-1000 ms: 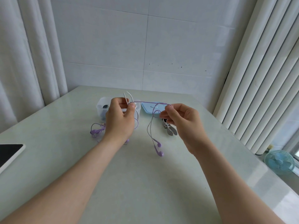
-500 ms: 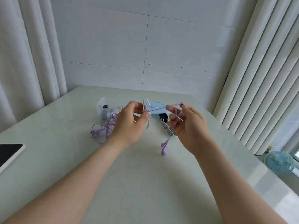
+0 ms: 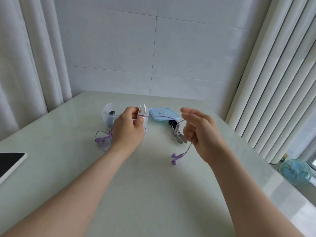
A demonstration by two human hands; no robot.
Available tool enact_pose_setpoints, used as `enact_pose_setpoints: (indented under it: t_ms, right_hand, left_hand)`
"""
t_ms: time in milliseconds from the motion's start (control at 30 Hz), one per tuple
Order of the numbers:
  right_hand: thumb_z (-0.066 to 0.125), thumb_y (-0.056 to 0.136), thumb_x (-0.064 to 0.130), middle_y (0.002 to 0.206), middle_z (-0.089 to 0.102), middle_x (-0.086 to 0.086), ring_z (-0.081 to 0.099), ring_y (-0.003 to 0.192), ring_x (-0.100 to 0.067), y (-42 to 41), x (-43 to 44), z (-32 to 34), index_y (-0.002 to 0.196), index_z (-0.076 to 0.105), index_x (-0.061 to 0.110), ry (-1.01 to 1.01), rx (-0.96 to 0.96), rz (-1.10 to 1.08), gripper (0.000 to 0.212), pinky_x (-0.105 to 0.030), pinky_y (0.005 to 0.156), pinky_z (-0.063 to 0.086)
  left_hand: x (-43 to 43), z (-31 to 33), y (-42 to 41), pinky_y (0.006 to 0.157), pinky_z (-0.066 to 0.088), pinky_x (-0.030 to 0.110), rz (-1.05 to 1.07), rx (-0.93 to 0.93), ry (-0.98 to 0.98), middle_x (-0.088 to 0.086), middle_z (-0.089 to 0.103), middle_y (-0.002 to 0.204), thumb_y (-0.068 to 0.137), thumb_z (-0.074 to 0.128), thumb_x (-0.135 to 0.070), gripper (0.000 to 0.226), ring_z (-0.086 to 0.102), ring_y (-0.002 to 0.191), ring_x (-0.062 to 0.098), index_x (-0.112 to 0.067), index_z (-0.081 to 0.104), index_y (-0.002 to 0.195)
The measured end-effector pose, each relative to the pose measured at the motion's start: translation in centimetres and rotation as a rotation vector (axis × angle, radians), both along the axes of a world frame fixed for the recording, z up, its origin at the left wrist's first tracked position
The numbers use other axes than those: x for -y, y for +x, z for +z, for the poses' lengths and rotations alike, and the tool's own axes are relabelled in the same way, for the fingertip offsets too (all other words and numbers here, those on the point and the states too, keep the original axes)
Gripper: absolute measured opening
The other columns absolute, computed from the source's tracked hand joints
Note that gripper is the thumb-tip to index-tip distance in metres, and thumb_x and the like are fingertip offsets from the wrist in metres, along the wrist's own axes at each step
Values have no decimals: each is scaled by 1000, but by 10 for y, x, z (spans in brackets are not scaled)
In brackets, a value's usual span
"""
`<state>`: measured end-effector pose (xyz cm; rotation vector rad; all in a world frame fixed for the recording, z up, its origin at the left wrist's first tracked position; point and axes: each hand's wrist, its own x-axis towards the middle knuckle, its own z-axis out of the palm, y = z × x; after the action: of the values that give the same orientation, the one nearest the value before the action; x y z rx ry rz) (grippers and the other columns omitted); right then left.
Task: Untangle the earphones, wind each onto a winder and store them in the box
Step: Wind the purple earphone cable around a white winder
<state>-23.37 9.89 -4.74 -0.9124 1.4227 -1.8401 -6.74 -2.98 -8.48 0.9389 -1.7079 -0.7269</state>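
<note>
Ideally, while the left hand (image 3: 130,129) pinches the winder (image 3: 144,108) firmly just before the box (image 3: 106,113), the right hand (image 3: 200,132), its lower fingers curled round the cord (image 3: 162,116) stretched between them, should feed each turn taut, buds (image 3: 174,158) dangling free.

Nothing legible; a dark patch (image 3: 111,113) inside the box (image 3: 104,115) may be print.

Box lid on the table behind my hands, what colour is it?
Light blue, plain with no pattern; the lid shows best in the head view, the only one.
</note>
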Motion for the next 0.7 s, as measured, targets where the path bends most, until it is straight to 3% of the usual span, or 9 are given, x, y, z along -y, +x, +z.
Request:
enact_pose_setpoints:
  t_ms: [100, 167, 267, 367, 467, 567, 633, 667, 700]
  right_hand:
    - [56, 103, 10, 60, 46, -2, 34, 48, -17, -3, 1, -1, 110, 71, 17, -135, -113, -287, 18, -25, 48, 30]
    - [53, 104, 16, 59, 53, -2, 41, 50, -17, -8, 1, -5, 107, 71, 23, -132, -409, -571, 19, -27, 52, 36]
    - [50, 106, 24, 72, 59, 7, 53, 76, -20, -16, 1, -10, 112, 69, 26, -70, -780, -930, 20, -34, 69, 37]
    - [54, 104, 24, 93, 64, 3, 49, 101, -31, -22, -1, -10, 111, 73, 25, 7, -998, -1105, 20, -39, 87, 30]
    - [58, 97, 15, 111, 55, -4, 36, 118, -35, -26, -1, -16, 112, 76, 26, 380, -1059, -987, 26, -44, 97, 21]
    - [61, 87, 11, 125, 45, -7, 26, 133, -38, -24, 0, -23, 107, 76, 22, 804, -1157, -767, 27, -48, 107, 15]
    - [63, 87, 9, 143, 47, -10, 21, 150, -36, -23, 2, -26, 108, 77, 22, 753, -1182, -694, 28, -48, 115, 11]
    - [61, 90, 6, 144, 52, -9, 28, 151, -29, -19, 1, -23, 109, 77, 22, 595, -1136, -662, 30, -40, 115, 14]
    - [58, 93, 3, 135, 62, -8, 47, 141, -19, -15, 1, -19, 109, 78, 22, 414, -1045, -607, 32, -30, 109, 28]
  left_hand:
    - [2, 1, 2, 62, 46, 34, -4, 27, 11, -10, 67, 101, 103, 57, -17, 15, 57, 58, 17, -21, 65, 115]
    - [3, 1, 3, 49, 46, 32, -43, 39, 7, -9, 69, 100, 104, 55, -17, 15, 61, 63, 20, -25, 66, 111]
    - [2, 2, 4, 36, 44, 31, -99, 74, -6, -15, 68, 93, 105, 52, -17, 17, 67, 73, 26, -25, 67, 107]
    - [1, 4, 5, 33, 45, 35, -104, 101, -38, -10, 69, 94, 106, 49, -16, 19, 61, 61, 21, -21, 67, 107]
    - [-2, 6, 6, 39, 42, 27, -131, 88, -55, -18, 69, 97, 107, 49, -17, 22, 61, 65, 6, -23, 69, 115]
    - [-6, 5, 4, 46, 38, 13, -212, 65, -75, -23, 67, 86, 108, 51, -18, 20, 61, 67, -7, -27, 69, 112]
    - [-7, 4, 1, 61, 43, 19, -268, 39, -96, -22, 66, 79, 107, 54, -16, 18, 60, 66, -10, -23, 70, 110]
    - [-7, 3, 0, 66, 45, 21, -289, 32, -102, -23, 67, 79, 106, 55, -15, 17, 60, 67, -10, -22, 70, 110]
    - [-7, 3, 0, 68, 45, 20, -302, 31, -110, -24, 68, 78, 105, 57, -14, 17, 60, 68, -10, -23, 71, 110]
